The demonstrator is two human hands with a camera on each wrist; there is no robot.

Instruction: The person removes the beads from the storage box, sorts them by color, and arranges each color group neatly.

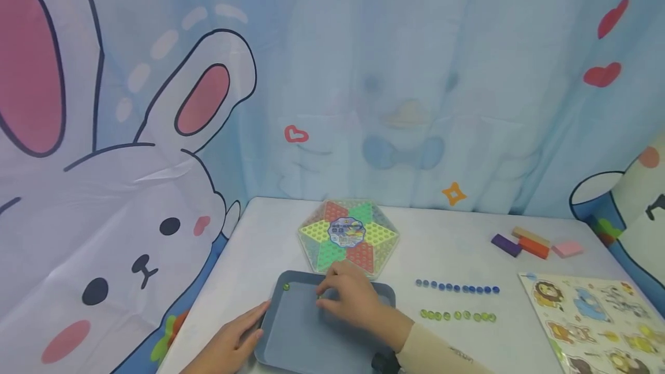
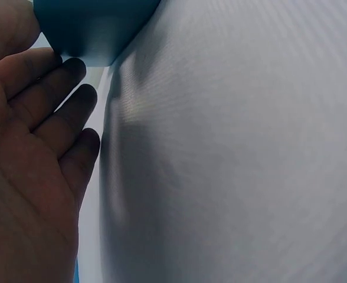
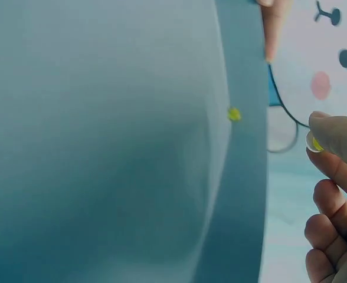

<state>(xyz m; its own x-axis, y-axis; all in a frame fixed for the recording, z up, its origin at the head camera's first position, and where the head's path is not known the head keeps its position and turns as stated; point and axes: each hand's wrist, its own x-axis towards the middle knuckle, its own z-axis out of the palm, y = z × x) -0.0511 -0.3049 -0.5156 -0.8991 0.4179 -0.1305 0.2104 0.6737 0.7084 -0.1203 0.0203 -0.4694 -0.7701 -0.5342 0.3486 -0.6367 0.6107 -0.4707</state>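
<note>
Between thumb and index finger, my right hand [image 1: 350,299] pinches a clear glass marble [image 3: 314,142] with a yellow-green core. The hand is over the far part of a blue-grey tray [image 1: 332,360]. Inside the tray, by its far left corner, lies one more yellow-green marble [image 1: 286,286]. My left hand [image 1: 231,336] is at the tray's left side, its fingertips right at the rim. In the left wrist view, the fingers [image 2: 73,115] are loosely extended beside the tray's outer wall.
Behind the tray lies a hexagonal Chinese checkers board [image 1: 322,231]. To the right run a row of blue marbles [image 1: 457,288] and a row of yellow-green marbles [image 1: 458,315]. Farther right are several coloured blocks [image 1: 533,247] and an animal picture board [image 1: 597,322].
</note>
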